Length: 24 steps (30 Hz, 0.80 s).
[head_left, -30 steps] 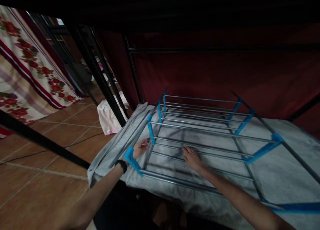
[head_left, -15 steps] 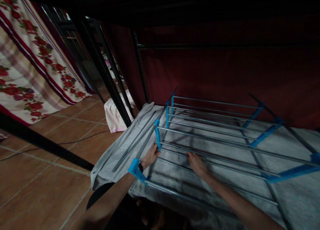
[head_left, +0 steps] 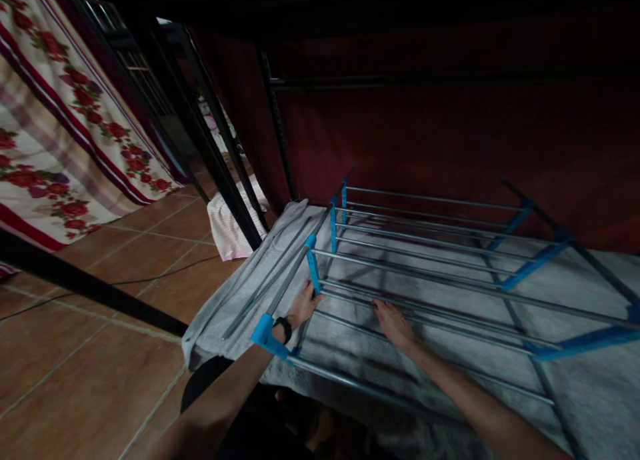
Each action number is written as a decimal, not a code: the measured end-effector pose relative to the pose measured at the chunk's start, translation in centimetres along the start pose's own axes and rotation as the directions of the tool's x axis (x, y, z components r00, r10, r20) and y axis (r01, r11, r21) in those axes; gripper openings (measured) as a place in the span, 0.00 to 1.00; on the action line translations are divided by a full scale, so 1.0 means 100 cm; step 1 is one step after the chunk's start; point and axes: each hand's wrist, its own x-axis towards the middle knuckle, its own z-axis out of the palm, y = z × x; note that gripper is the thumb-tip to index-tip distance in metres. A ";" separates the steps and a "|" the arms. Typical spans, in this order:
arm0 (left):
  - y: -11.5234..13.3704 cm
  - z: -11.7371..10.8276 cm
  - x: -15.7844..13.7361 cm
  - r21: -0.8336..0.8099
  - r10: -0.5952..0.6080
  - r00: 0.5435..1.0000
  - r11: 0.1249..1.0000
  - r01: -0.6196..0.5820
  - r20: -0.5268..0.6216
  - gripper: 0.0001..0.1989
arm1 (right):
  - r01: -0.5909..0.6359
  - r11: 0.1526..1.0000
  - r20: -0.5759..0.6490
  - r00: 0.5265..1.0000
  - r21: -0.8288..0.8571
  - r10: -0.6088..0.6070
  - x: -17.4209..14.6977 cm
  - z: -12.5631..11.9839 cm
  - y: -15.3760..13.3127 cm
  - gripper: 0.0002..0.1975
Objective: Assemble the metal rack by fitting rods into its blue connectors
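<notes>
A rack of grey metal tubes (head_left: 410, 267) with blue plastic connectors lies on the grey blanket (head_left: 590, 400). My left hand (head_left: 302, 305), with a dark band on its wrist, reaches between the end tubes. Its fingers close around the lower end of a blue connector (head_left: 313, 265), where a tube joins it. My right hand (head_left: 393, 321) lies over a long tube beside it, fingers bent around it; the fingertips are partly hidden. Nearest my left forearm is a blue corner connector (head_left: 269, 340) at the rack's front end.
Loose metal tubes (head_left: 265, 283) lie on the blanket left of the rack. Black frame posts (head_left: 95, 287) stand at the left, and a dark red cloth (head_left: 450, 140) hangs behind. A cable (head_left: 165, 273) crosses the tiled floor (head_left: 75, 367). A striped cloth (head_left: 227, 227) hangs low beyond a post.
The view has shifted slightly. My left hand has moved a little at the connector, and its wristband now shows more. My right hand stays on the tube.
</notes>
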 end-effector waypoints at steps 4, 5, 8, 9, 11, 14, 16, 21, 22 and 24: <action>-0.002 0.003 -0.001 -0.003 -0.008 1.000 1.000 0.008 -0.008 0.13 | 0.006 1.000 0.008 1.000 0.025 -0.007 0.001 -0.001 0.000 0.18; -0.003 0.004 -0.001 -0.004 -0.012 1.000 1.000 0.012 -0.012 0.14 | 0.008 1.000 0.012 1.000 0.022 -0.008 0.001 -0.001 0.000 0.18; -0.005 0.008 0.002 -0.008 -0.026 0.999 1.000 0.026 -0.030 0.17 | 0.011 1.000 0.028 1.000 -0.004 -0.011 0.001 -0.003 -0.001 0.18; -0.005 0.009 0.002 -0.009 -0.029 0.999 1.000 0.029 -0.036 0.18 | 0.011 1.000 0.033 0.999 -0.013 -0.010 0.001 -0.004 -0.002 0.18; -0.006 0.012 0.003 -0.012 -0.030 0.998 0.999 0.029 -0.047 0.17 | 0.008 1.000 0.041 0.999 -0.030 -0.007 0.001 -0.005 -0.003 0.18; -0.008 0.013 0.001 -0.015 -0.017 0.998 1.000 0.016 -0.059 0.15 | -0.012 0.998 0.042 0.999 -0.058 0.014 0.000 -0.006 -0.004 0.18; -0.009 0.014 0.000 -0.017 0.000 0.998 1.000 -0.001 -0.058 0.14 | -0.014 0.997 0.038 0.999 -0.074 0.017 -0.001 -0.007 -0.004 0.18; -0.010 0.013 -0.002 -0.031 0.037 0.998 0.999 -0.038 -0.045 0.14 | 0.078 0.985 0.061 0.996 -0.153 -0.069 0.002 -0.006 -0.012 0.20; -0.009 0.013 -0.002 -0.036 0.040 0.998 0.998 -0.041 -0.045 0.15 | 0.093 0.982 0.071 0.994 -0.164 -0.083 0.005 -0.006 -0.015 0.20; -0.009 0.014 -0.003 -0.048 0.036 0.998 0.998 -0.038 -0.048 0.17 | 0.108 0.981 0.085 0.992 -0.164 -0.094 0.009 -0.005 -0.022 0.20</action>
